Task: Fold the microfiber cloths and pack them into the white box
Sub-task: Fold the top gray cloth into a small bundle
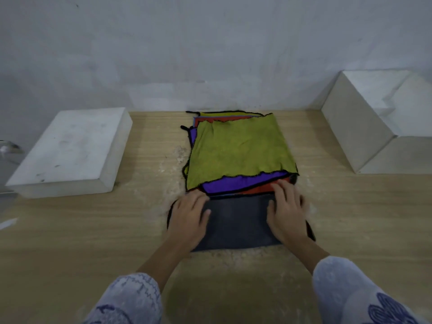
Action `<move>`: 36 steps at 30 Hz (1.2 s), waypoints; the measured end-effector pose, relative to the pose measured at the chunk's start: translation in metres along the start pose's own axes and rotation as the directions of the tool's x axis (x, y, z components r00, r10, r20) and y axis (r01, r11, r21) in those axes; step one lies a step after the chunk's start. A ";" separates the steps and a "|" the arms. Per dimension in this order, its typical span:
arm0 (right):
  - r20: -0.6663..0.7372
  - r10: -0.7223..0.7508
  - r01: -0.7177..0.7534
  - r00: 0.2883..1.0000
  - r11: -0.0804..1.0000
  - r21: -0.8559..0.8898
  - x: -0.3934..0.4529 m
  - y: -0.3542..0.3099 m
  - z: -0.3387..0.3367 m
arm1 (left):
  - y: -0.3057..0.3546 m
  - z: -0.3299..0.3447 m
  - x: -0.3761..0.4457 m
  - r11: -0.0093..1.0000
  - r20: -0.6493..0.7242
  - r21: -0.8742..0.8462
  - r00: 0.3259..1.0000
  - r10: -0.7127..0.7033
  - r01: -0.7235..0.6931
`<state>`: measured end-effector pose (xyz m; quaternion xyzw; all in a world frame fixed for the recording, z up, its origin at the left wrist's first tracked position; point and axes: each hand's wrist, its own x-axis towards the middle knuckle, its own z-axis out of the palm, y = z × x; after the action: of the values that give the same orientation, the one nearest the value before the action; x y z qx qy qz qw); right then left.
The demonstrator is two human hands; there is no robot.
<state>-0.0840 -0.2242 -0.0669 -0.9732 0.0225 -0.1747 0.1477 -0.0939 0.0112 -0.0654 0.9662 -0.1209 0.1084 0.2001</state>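
Fingers of the left hand (189, 215) and right hand (286, 210) lie straight and flat, pressing a dark grey cloth (236, 224), soft and rectangular, on the wood-grain table (70, 230). Behind it a stack of fuzzy black-edged cloths (238, 150) shows green, purple and red layers, perhaps more. Two white boxes: a closed slab (70, 150) at left, an open one (374, 118) at right.

A dark grey cloth (236, 224) lay flat and folded at the near end of a pile, its far edge touching the red cloth (254, 190). Purple (243, 182) and green (238, 150) cloths lay stacked above. The open white box (374, 122) stood well apart at the right.
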 end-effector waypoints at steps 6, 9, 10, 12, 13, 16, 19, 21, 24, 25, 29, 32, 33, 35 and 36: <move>0.351 -0.024 0.040 0.936 0.999 -0.037 -0.015 -0.003 0.010 | -0.009 0.017 -0.018 0.991 0.231 0.104 0.971 0.054 -0.080; 0.491 -0.043 0.097 0.870 0.992 -0.084 -0.009 0.005 0.007 | -0.010 0.013 -0.014 0.995 0.308 0.077 0.951 0.033 -0.059; 0.514 -0.062 0.114 0.855 0.991 -0.070 -0.007 0.006 0.006 | -0.010 0.011 -0.013 0.997 0.340 0.073 0.940 0.013 -0.040; 0.499 -0.101 0.154 0.861 0.986 -0.066 -0.010 0.012 0.002 | -0.004 0.007 -0.016 0.997 0.366 0.070 0.931 0.001 -0.028; 0.468 -0.120 0.185 0.875 0.978 -0.094 -0.015 0.014 -0.001 | -0.002 0.005 -0.019 0.998 0.356 0.063 0.935 -0.001 -0.023; 0.372 -0.022 0.079 0.928 0.987 -0.139 -0.026 0.018 -0.010 | 0.003 0.004 -0.027 0.998 0.335 0.070 0.942 -0.022 -0.001; 0.492 0.057 -0.003 0.869 0.994 -0.111 -0.029 0.027 -0.016 | 0.006 0.005 -0.027 0.996 0.345 0.082 0.937 -0.048 0.021; 0.507 0.063 -0.026 0.860 0.996 -0.081 -0.026 0.028 -0.023 | 0.010 0.003 -0.023 0.996 0.359 0.080 0.931 -0.069 0.043; 0.284 0.121 -0.120 0.951 0.993 -0.020 -0.032 0.026 -0.028 | 0.025 -0.001 -0.024 0.998 0.326 0.047 0.945 -0.042 0.028; 0.236 0.181 -0.183 0.955 0.983 -0.012 -0.035 0.026 -0.030 | 0.032 0.000 -0.026 1.000 0.316 0.030 0.949 -0.018 0.009; 0.305 0.377 -0.375 0.874 0.924 -0.070 -0.036 0.027 -0.042 | 0.057 0.010 -0.035 0.998 0.282 -0.066 0.959 -0.001 0.020; 0.386 0.430 -0.458 0.816 0.889 -0.021 -0.027 0.032 -0.047 | 0.073 0.013 -0.037 0.983 0.245 -0.154 0.968 -0.062 0.102; 0.403 0.432 -0.488 0.807 0.872 0.043 -0.023 0.034 -0.048 | 0.077 0.013 -0.037 0.974 0.228 -0.187 0.970 -0.081 0.125; 0.429 0.414 -0.520 0.803 0.837 0.168 -0.016 0.038 -0.049 | 0.086 0.010 -0.037 0.953 0.202 -0.240 0.970 -0.137 0.184; 0.442 0.404 -0.533 0.801 0.817 0.219 -0.013 0.039 -0.048 | 0.089 0.009 -0.036 0.937 0.199 -0.269 0.964 -0.174 0.224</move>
<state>-0.1128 -0.2732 -0.0396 -0.9117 0.2073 0.0564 0.3503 -0.1513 -0.0643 -0.0506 0.9396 -0.0537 -0.0154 0.3378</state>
